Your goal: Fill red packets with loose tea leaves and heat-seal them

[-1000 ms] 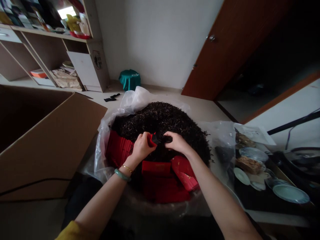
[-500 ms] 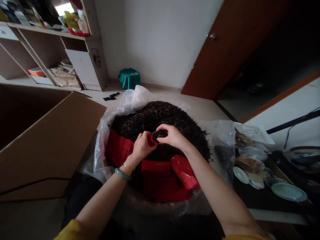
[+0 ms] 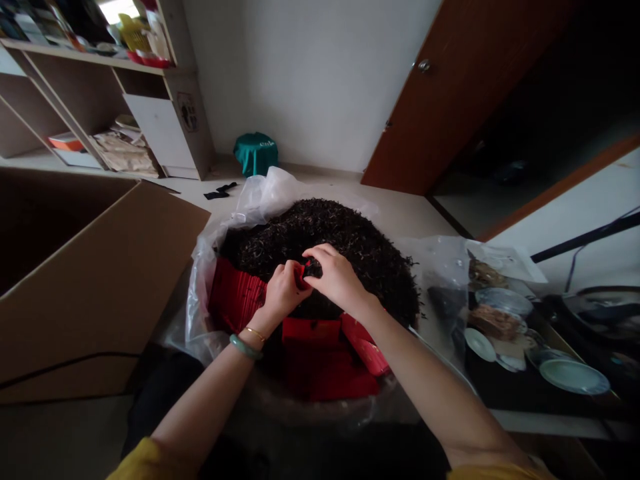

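Note:
My left hand (image 3: 284,291) is closed around a small red packet (image 3: 300,276), its mouth turned toward my other hand. At that mouth, my right hand (image 3: 336,275) curls thumb and fingers around a pinch of dark tea leaves (image 3: 313,267). Both hands are over a big heap of dried tea leaves (image 3: 345,230) in a clear plastic bag (image 3: 197,293). Left of my hands, a row of red packets (image 3: 234,297) leans on the heap. Nearer to me lies a red packet stack (image 3: 325,377), with more red packets (image 3: 364,343) beside it, partly behind my right forearm.
An open cardboard box (image 3: 110,287) stands at the left. To the right, a dark table (image 3: 520,393) bears lidded tubs and a pale dish (image 3: 575,379). Behind are a shelf unit (image 3: 185,127), a green cloth-covered bin (image 3: 256,153) and a brown door (image 3: 415,113).
My right hand has moved slightly left, closer to the red packet's mouth, and the leaves in its fingers now sit at the opening. My left hand has barely moved.

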`<state>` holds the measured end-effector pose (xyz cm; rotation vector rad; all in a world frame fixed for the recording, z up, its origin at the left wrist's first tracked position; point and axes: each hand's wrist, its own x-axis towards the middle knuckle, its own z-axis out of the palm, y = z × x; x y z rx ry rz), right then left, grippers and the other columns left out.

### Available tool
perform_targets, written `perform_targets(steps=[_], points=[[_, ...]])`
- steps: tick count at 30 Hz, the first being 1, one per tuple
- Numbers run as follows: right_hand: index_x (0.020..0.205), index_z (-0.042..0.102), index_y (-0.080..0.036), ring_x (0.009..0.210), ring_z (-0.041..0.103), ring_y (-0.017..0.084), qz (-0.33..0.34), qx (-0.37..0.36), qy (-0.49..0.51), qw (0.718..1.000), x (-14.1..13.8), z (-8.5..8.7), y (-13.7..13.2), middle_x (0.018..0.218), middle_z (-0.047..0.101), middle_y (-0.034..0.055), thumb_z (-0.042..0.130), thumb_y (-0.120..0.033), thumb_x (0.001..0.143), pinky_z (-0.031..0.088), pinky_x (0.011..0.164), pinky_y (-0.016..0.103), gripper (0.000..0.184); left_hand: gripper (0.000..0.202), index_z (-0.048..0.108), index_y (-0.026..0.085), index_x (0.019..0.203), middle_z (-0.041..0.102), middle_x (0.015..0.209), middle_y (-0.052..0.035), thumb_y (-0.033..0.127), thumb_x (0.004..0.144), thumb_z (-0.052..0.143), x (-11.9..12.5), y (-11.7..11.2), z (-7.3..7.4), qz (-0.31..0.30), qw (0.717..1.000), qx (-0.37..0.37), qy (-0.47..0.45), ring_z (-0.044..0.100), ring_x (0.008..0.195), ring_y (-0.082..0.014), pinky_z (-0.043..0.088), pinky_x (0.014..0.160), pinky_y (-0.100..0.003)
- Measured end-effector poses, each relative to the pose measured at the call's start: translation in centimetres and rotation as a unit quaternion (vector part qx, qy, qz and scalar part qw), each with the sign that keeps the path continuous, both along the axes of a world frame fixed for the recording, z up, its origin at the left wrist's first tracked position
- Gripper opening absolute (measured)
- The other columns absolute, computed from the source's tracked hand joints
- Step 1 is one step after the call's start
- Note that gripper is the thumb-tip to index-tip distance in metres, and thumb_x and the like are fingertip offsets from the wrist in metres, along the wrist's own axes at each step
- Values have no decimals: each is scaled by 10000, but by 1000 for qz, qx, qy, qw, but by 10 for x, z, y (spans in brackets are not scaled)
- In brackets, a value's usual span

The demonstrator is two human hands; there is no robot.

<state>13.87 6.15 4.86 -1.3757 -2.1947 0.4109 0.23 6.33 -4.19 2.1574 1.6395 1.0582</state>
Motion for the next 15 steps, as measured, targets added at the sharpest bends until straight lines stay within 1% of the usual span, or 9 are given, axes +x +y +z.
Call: perform_targets(steps=[2,4,6,9,11,13,15], points=[[1059,618,-211,941,604,173,7,3,23,1000,-1,-1,-1,1112,571,58,598,-52,725,494,854,321,370,380,477,223,958,623,869,-18,227,668,722,0,0,0,2,1000,1,3,572,855,-222,476,681,-304],[1034,626,-218,900,611,164,16,-4,18,1000,-1,-3,-3,1048,604,47,561,-47,759,498,827,307,329,378,476,220,950,616,852,-19,255,670,728,0,0,0,5,1000,-4,10,567,843,-225,472,664,-303],[1026,636,-226,888,611,173,9,-10,-27,1000,-2,-4,-6,945,645,40,530,-67,811,486,818,302,288,364,478,217,933,603,814,-16,266,672,727,0,0,1,7,1000,-11,16,560,826,-228,465,645,-302],[1044,642,-214,933,600,204,-24,-19,-114,993,-2,-4,-8,846,661,63,494,-128,881,463,788,295,237,345,483,217,918,595,793,-12,249,672,723,1,0,1,4,1000,-13,15,553,813,-227,461,639,-299],[1004,654,-199,942,596,220,-51,-32,-153,986,-2,-3,-6,846,660,81,544,-177,874,454,761,292,172,342,488,217,922,601,813,-15,251,675,722,1,0,0,-4,1000,-8,9,553,819,-226,468,656,-302],[909,680,-199,923,598,234,-62,-47,-186,979,-3,-1,-2,848,665,90,626,-237,833,446,772,310,101,339,496,215,934,612,843,-23,251,680,719,2,0,0,-15,1000,-4,2,556,835,-228,478,680,-311],[822,705,-211,926,598,251,-42,-62,-220,973,-3,1,4,842,679,91,653,-296,819,430,816,347,100,335,508,212,949,624,868,-30,248,688,715,2,0,0,-27,1000,-2,-7,561,850,-229,487,706,-320]])
